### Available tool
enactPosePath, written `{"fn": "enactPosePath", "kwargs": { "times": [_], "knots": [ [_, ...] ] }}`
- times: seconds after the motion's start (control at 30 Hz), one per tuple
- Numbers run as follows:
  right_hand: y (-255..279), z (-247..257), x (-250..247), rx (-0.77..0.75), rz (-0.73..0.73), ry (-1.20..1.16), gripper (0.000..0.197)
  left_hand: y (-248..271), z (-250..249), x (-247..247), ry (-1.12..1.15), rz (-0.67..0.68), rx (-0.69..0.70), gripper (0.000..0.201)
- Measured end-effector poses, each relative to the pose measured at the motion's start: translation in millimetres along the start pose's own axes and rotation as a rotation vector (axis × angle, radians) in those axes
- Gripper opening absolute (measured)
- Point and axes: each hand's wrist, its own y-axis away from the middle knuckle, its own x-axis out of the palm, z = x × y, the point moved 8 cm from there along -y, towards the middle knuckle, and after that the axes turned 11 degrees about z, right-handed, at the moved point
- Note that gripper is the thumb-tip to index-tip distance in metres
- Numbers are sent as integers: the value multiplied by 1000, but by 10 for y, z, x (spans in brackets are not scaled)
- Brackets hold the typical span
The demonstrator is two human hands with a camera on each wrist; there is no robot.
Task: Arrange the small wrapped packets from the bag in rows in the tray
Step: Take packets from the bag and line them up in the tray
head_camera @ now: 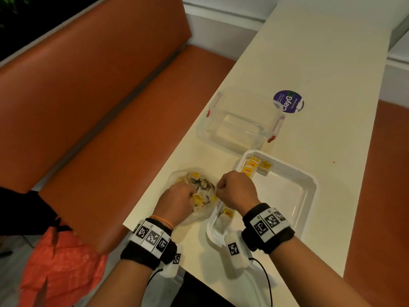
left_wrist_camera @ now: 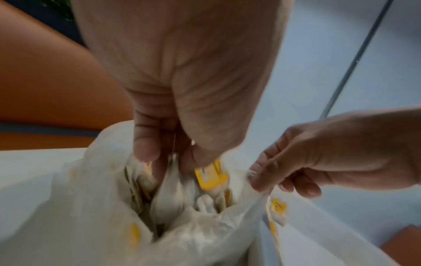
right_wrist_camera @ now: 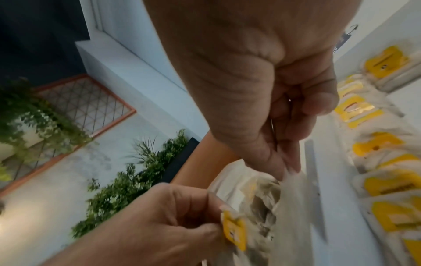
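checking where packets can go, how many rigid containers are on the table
2. The white tray sits by the right hand, packets along its left wall; the clear container with red clips stands just beyond it. None seems hidden.

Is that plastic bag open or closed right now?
Open: the right hand pinches the bag rim aside while the left hand reaches among the packets inside.

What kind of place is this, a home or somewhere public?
Probably a café or canteen booth: an orange padded bench runs along a long cream table, which bears a round printed sticker.
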Motion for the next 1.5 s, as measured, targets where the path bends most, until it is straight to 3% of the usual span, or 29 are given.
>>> {"fn": "enactPosePath", "kwargs": {
  "times": [0.13, 0.2, 0.3, 0.43, 0.6, 0.77, 0.9, 1.0, 1.07, 1.2, 1.3, 1.5],
  "knots": [
    [42, -123, -63, 21, 25, -139, 13, 76, 3, -236, 171, -241, -6, 25],
    [45, -172, -63, 26, 14, -198, 10, 67, -22, -137, 190, -192, -1, 29],
    [49, -202, -52, 21, -8, -274, 5, -26, -72, 128, 182, -65, -1, 54],
    [47, -198, -23, -3, -14, -334, 17, -163, -178, 281, 87, -67, -27, 63],
    [41, -200, 5, -16, -25, -368, 14, -274, -285, 323, -22, -16, -57, 53],
    [26, -212, 20, -17, -34, -377, 11, -302, -331, 364, -124, 59, 13, 44],
    [15, -227, -14, -14, -54, -395, 7, -321, -362, 323, -159, 42, 59, 27],
    [10, -259, -35, -2, -49, -406, 6, -303, -357, 217, -75, -34, 71, 18],
    [2, -299, -34, 10, -42, -421, 7, -286, -292, 179, 7, -71, 36, 24],
    [4, -343, -14, 21, -29, -433, 8, -262, -264, 305, -10, -17, 24, 43],
    [0, -340, 8, 26, -20, -433, 9, -267, -295, 281, -8, -51, 46, 34],
    [6, -364, 20, 36, -12, -444, 8, -260, -7, 110, 455, -111, -67, 26]
  ]
}}
